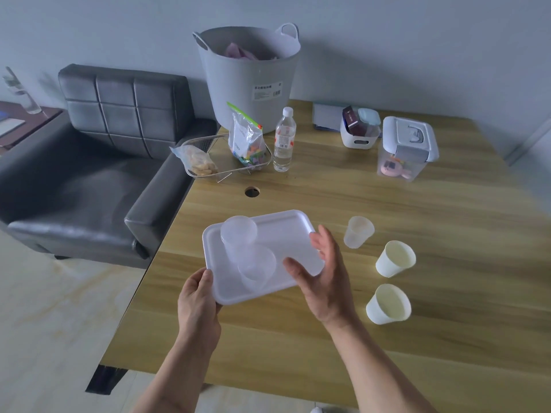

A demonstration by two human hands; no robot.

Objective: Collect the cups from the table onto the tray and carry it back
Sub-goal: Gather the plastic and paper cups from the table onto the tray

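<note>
A white plastic tray (286,228) is held over the wooden table (447,234), tilted a little. My left hand (198,296) grips its near left corner. Two clear plastic cups stand on the tray, one at the far left (238,235) and one nearer me (256,268). My right hand (323,272) is open at the tray's right edge, fingers spread, holding nothing. To the right on the table stand a clear cup (357,232) and two white paper cups, one farther (395,258) and one closer (388,304).
At the table's far side stand a grey tub (249,81), a water bottle (284,140), a wire basket (205,144) with snack bags, a white bin (359,135) and a lidded clear box (407,149). A dark sofa (89,174) sits left of the table.
</note>
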